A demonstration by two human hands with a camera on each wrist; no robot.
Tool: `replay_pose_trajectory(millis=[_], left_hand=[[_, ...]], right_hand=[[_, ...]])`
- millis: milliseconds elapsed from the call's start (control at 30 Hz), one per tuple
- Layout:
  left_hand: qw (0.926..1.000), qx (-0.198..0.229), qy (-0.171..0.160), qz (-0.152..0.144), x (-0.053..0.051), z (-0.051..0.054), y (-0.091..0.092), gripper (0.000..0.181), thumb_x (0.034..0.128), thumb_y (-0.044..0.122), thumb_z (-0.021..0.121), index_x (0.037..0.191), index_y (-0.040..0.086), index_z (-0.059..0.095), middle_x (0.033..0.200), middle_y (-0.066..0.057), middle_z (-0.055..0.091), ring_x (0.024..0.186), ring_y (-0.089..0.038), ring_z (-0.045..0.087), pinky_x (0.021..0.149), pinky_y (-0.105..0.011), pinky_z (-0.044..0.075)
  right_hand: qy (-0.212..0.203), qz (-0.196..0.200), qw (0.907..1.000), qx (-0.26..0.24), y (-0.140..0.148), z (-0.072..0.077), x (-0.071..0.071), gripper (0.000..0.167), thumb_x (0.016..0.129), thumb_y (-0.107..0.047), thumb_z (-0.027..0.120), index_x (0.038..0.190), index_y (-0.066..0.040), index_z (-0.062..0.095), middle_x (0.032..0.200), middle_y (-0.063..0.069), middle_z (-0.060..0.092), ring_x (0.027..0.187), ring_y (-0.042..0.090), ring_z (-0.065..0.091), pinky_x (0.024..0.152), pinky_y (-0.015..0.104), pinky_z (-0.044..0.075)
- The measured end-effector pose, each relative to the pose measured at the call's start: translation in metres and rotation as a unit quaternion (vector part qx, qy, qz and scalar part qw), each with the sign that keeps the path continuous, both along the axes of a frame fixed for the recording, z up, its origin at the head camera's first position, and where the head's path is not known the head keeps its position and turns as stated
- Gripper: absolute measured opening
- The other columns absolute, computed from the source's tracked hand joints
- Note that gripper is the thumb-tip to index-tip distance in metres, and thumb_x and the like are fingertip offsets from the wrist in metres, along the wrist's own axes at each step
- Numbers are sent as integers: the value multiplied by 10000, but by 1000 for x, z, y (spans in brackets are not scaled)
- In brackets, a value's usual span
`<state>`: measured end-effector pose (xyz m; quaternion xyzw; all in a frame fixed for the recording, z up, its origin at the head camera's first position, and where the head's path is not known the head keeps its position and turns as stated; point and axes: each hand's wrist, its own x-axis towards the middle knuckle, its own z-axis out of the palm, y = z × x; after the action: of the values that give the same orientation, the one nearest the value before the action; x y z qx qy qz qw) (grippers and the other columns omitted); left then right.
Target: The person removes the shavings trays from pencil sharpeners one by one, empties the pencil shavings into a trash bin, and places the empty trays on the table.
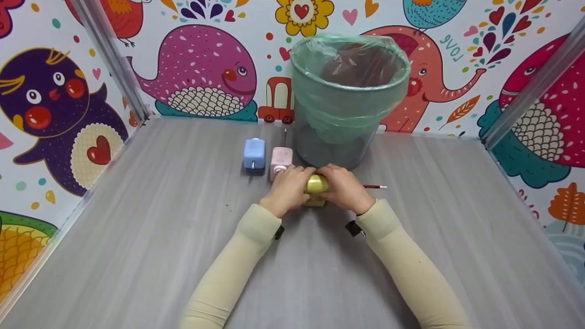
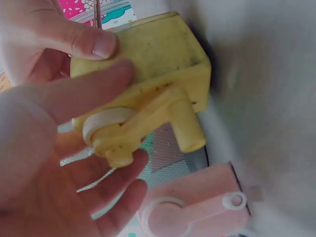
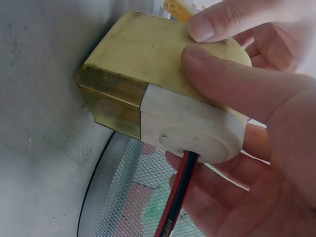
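A yellow crank pencil sharpener (image 1: pixel 316 184) stands on the table between both hands. My left hand (image 1: pixel 288 189) grips its left side, thumb on top. In the left wrist view, the fingers lie around the yellow crank handle (image 2: pixel 153 116). From the other side my right hand (image 1: pixel 343 189) holds the sharpener, its thumb on top and its fingers by the white front. A red-and-black pencil (image 3: pixel 177 192) sticks out of the hole in that front. Below the hole side, a see-through shavings drawer (image 3: pixel 113 101) is visible in the right wrist view.
Left of the hands stand a pink crank sharpener (image 1: pixel 281 160), with a dark pencil (image 1: pixel 285 137) behind it, and a blue crank sharpener (image 1: pixel 254 153). A mesh bin (image 1: pixel 347 98) with a green liner stands just behind the hands. Patterned walls (image 1: pixel 205 68) border the table.
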<state>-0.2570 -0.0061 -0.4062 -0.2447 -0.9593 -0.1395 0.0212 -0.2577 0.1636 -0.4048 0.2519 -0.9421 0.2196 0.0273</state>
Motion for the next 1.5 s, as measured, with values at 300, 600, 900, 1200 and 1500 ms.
replay_pose_trajectory(millis=[300,600,900,1200,1500], left_hand=[[9995,32,305,-110,-2,0,-3,327,836,193,810,1090,27,687,1021,-138,726,948,-321,683,827,-475,548],[9992,193,315,-147,-4,-1,-14,386,794,198,850,1074,-9,683,1003,-168,727,923,-332,689,834,-488,531],[9994,328,25,-79,-7,-2,-22,420,796,179,844,1118,-21,663,1051,-179,718,985,-353,669,903,-485,513],[9995,294,147,-39,-8,0,-26,426,776,174,859,1098,-26,665,1045,-189,720,990,-365,674,917,-498,511],[9998,140,120,37,-6,2,-28,404,791,180,850,1103,-16,684,1074,-178,699,1013,-350,660,918,-495,521]], right_hand=[[92,-6,9999,-44,-3,-2,2,442,788,-84,838,1185,20,674,1095,163,694,974,299,675,879,465,556],[51,-220,9996,173,2,1,3,473,797,-146,841,1198,28,661,1125,195,688,1005,335,685,889,476,559],[48,-288,9996,48,1,-1,3,418,826,-169,820,1171,17,673,1118,195,704,1013,324,692,896,469,562],[292,-290,9991,-70,3,-4,2,379,826,-116,809,1155,28,689,1080,205,711,979,348,699,864,480,562],[552,-239,9982,-83,7,-8,2,338,811,-65,803,1115,41,703,1025,197,720,911,321,699,828,468,564]])
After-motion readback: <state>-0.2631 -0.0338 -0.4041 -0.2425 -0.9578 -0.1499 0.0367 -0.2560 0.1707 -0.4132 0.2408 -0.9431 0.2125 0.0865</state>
